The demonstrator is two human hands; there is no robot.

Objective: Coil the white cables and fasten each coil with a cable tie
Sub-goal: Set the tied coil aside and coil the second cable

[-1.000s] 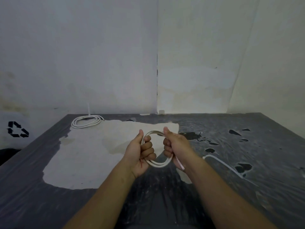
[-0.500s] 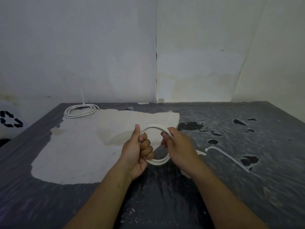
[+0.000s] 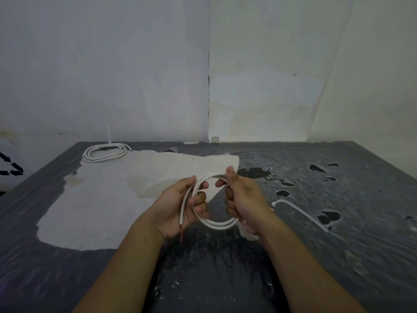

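Observation:
I hold a small coil of white cable (image 3: 220, 223) above the middle of the table. My left hand (image 3: 178, 206) grips its left side, and a loose end with a red wire tip hangs down across the palm. My right hand (image 3: 244, 199) grips the coil's right side, thumb up on the top loop. A white cable tie (image 3: 302, 213) lies on the table just right of my right hand. A second coil of white cable (image 3: 105, 152) lies at the far left of the table, with a tie sticking up from it.
The table (image 3: 338, 256) is covered in dark wrinkled plastic with a large pale patch (image 3: 101, 199) at the left middle. White walls stand close behind. A bag with a recycling mark (image 3: 10, 167) sits beyond the left edge.
My hands have spread the coil wider and turned it. The cable's loose end with the red tip now hangs free across my left palm. My right thumb has moved onto the top loop.

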